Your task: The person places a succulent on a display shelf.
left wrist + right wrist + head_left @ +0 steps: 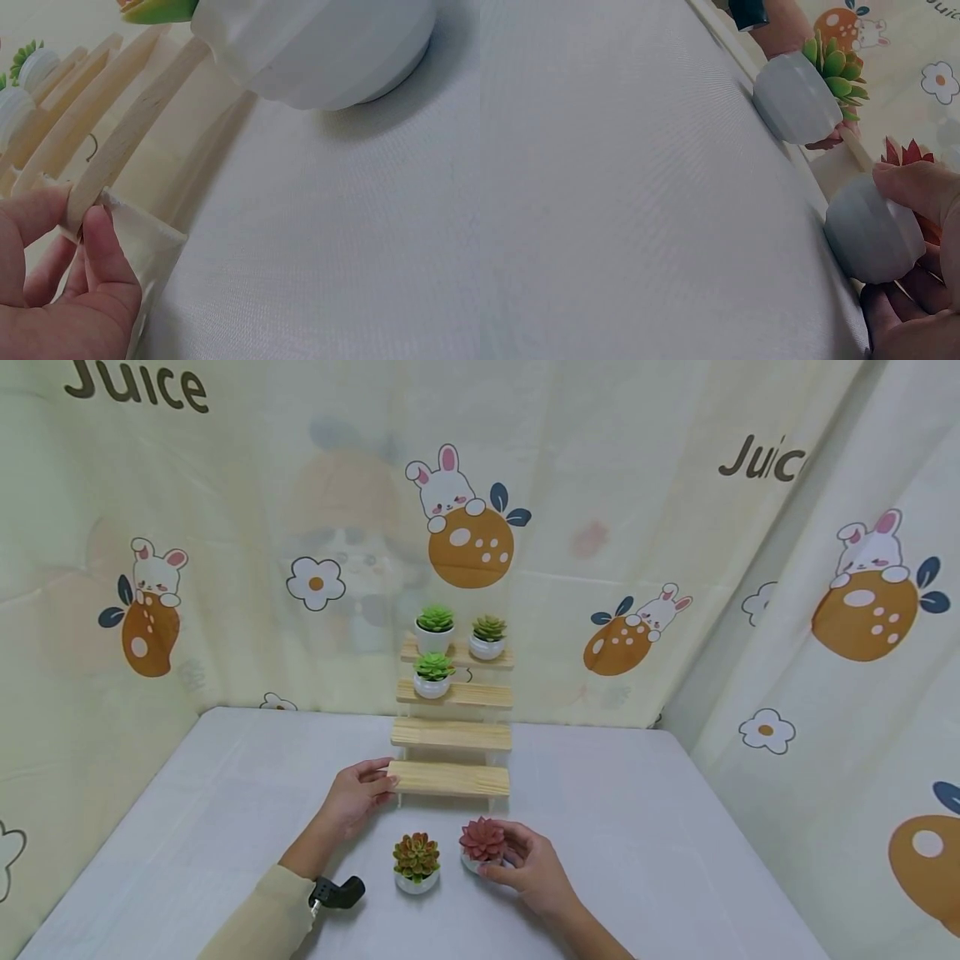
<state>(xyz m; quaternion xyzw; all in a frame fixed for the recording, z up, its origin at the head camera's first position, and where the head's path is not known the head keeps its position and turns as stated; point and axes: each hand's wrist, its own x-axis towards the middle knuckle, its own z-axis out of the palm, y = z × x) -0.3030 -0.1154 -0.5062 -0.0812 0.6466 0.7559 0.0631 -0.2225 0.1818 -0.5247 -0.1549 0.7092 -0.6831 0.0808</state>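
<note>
One succulent (481, 841) in right grip (531, 870)

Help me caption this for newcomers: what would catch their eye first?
Likely the red succulent, low in the head view, its white pot held by the right hand. Behind it rises a stepped wooden shelf, three potted plants on its top two tiers, the left hand gripping its lowest.

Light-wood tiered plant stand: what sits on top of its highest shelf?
A bright green succulent in a white pot stands left, and a brownish-green succulent in a rounded white pot right. The highest shelf is hidden where both pots cover it.
</note>
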